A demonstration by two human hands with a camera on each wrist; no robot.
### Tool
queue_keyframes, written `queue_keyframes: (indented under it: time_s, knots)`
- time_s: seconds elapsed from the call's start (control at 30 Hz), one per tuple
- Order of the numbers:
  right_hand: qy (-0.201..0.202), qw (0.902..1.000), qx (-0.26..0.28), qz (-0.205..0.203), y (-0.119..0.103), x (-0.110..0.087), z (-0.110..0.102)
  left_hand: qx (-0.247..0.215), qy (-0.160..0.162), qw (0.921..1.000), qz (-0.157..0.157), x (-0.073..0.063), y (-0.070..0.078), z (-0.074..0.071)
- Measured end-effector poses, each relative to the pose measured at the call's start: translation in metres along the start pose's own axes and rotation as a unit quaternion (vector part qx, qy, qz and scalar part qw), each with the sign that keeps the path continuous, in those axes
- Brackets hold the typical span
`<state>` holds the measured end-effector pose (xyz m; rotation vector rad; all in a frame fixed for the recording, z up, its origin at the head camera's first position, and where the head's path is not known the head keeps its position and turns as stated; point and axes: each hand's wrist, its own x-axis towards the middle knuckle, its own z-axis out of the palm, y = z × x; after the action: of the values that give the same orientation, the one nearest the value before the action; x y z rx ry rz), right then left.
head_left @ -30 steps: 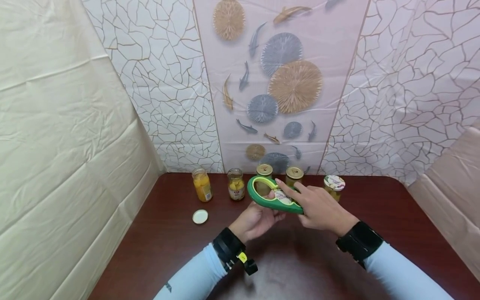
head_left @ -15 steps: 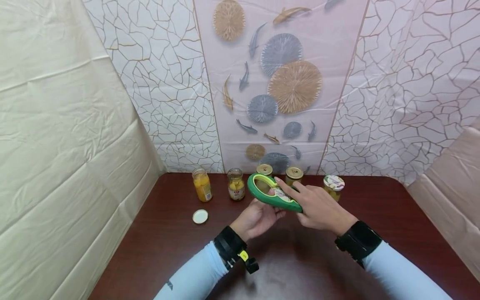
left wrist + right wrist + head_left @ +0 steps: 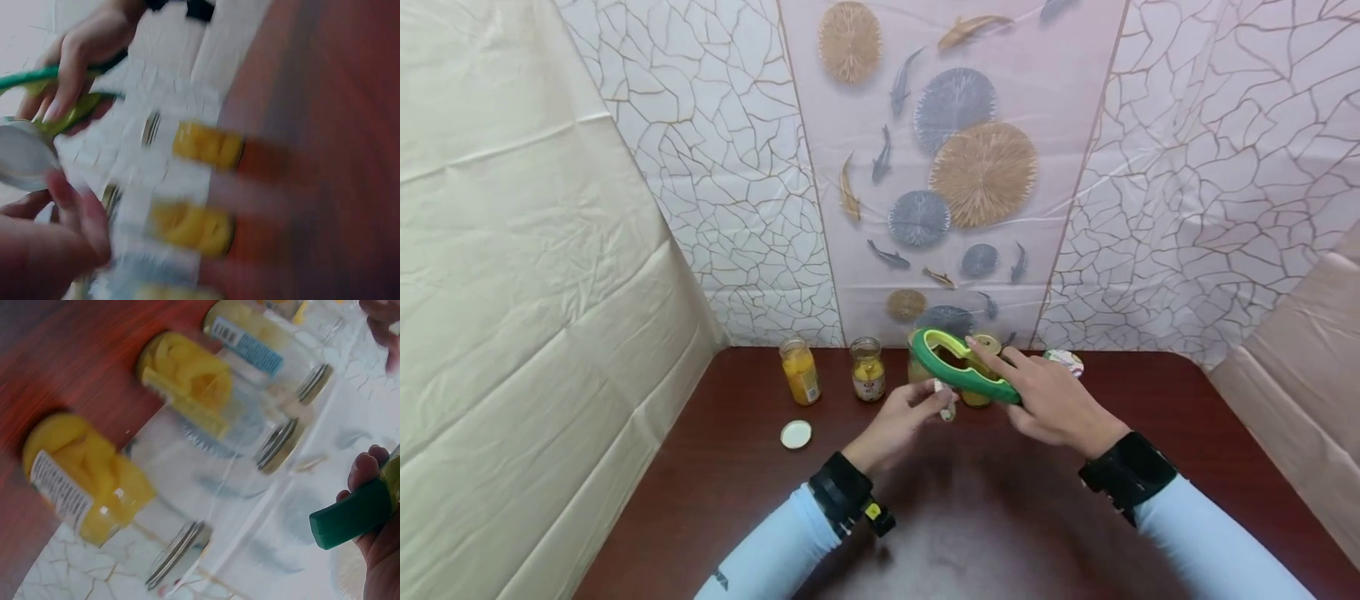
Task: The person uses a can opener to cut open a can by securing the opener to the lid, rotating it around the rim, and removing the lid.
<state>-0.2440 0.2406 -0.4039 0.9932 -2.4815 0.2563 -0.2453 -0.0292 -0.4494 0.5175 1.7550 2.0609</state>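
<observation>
My right hand [image 3: 1056,404] grips a green jar opener [image 3: 966,379] with a yellow-green inner edge. It is held in the air above the middle of the table. My left hand [image 3: 891,425] pinches a patterned jar lid [image 3: 947,404] just below the opener, tilted on edge. In the left wrist view, the lid's pale inner face [image 3: 25,156] shows close to the opener. Behind my hands stand jars of yellow fruit. A gold-lidded jar [image 3: 977,396] is partly covered by the opener. The jar at far right shows its patterned lid [image 3: 1065,361], its body hidden by my right hand.
Two lidless jars, one of orange fruit [image 3: 801,375] and one of yellow fruit [image 3: 868,379], stand at the back left. A loose white lid [image 3: 796,434] lies in front of them. Patterned cloth [image 3: 760,167] hangs behind the dark red table [image 3: 700,500].
The lid, earlier within the opener's loop, is now apart from it in my left hand's fingers. The opener has moved slightly up and right; my left hand has turned.
</observation>
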Motion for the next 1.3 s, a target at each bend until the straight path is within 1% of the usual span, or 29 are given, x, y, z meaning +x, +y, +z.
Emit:
queue_keyframes:
  time_s: [0.03,0.07,0.1,0.17,0.23,0.33,0.37,0.43,0.53,0.6,0.67,0.7,0.73,0.77,0.8,0.9,0.97,1.03,1.1,1.2,1.27,1.3]
  knots:
    - [0.000,1.0000,-0.004,0.005,0.003,0.000,0.000,0.036,0.017,0.9992,0.004,-0.002,0.002,-0.006]
    - [-0.001,0.9999,-0.007,0.009,0.006,-0.001,-0.001,0.073,0.037,0.9966,0.007,-0.004,0.004,-0.012]
    - [-0.003,0.9998,-0.011,0.014,0.010,-0.003,-0.002,0.105,0.055,0.9928,0.011,-0.007,0.006,-0.018]
    - [-0.005,0.9994,-0.014,0.032,0.017,-0.006,-0.004,0.155,0.083,0.9844,0.012,-0.015,0.009,-0.030]
    - [-0.006,0.9984,-0.014,0.054,0.023,-0.011,-0.007,0.199,0.100,0.9748,0.011,-0.024,0.009,-0.040]
    - [-0.005,0.9961,-0.016,0.087,0.030,-0.018,-0.012,0.252,0.107,0.9619,0.008,-0.036,0.009,-0.053]
    - [-0.002,0.9954,-0.016,0.094,0.031,-0.019,-0.014,0.265,0.110,0.9579,0.010,-0.039,0.009,-0.057]
    - [0.003,0.9947,-0.019,0.101,0.033,-0.020,-0.016,0.279,0.115,0.9534,0.011,-0.042,0.010,-0.064]
    - [0.007,0.9947,-0.020,0.101,0.034,-0.019,-0.016,0.278,0.127,0.9521,0.008,-0.045,0.012,-0.072]
    - [0.007,0.9950,-0.022,0.098,0.034,-0.017,-0.015,0.277,0.131,0.9519,-0.001,-0.046,0.011,-0.075]
    - [0.006,0.9952,-0.022,0.095,0.033,-0.016,-0.014,0.285,0.130,0.9495,-0.012,-0.046,0.009,-0.076]
    - [0.005,0.9952,-0.022,0.095,0.033,-0.016,-0.014,0.293,0.127,0.9474,-0.017,-0.045,0.007,-0.077]
    - [0.004,0.9951,-0.023,0.096,0.032,-0.015,-0.014,0.306,0.124,0.9435,-0.021,-0.045,0.004,-0.077]
    - [0.004,0.9951,-0.024,0.096,0.032,-0.015,-0.014,0.325,0.122,0.9375,-0.028,-0.044,0.002,-0.078]
    - [0.003,0.9951,-0.024,0.096,0.031,-0.015,-0.013,0.347,0.119,0.9298,-0.035,-0.043,0.000,-0.078]
    - [0.008,0.9952,-0.026,0.093,0.029,-0.015,-0.013,0.420,0.107,0.8993,-0.055,-0.039,-0.008,-0.080]
    - [0.015,0.9958,-0.027,0.086,0.028,-0.014,-0.012,0.461,0.097,0.8797,-0.068,-0.036,-0.014,-0.082]
    - [0.021,0.9963,-0.027,0.078,0.028,-0.013,-0.011,0.489,0.090,0.8639,-0.078,-0.033,-0.018,-0.082]
    - [0.025,0.9968,-0.027,0.071,0.028,-0.012,-0.010,0.510,0.088,0.8510,-0.087,-0.030,-0.022,-0.083]
    - [0.025,0.9971,-0.027,0.067,0.027,-0.011,-0.009,0.548,0.086,0.8248,-0.110,-0.027,-0.029,-0.084]
    - [0.023,0.9970,-0.028,0.068,0.026,-0.012,-0.007,0.571,0.072,0.8084,-0.125,-0.026,-0.032,-0.085]
    - [0.022,0.9969,-0.028,0.070,0.025,-0.012,-0.007,0.580,0.063,0.8014,-0.131,-0.025,-0.034,-0.086]
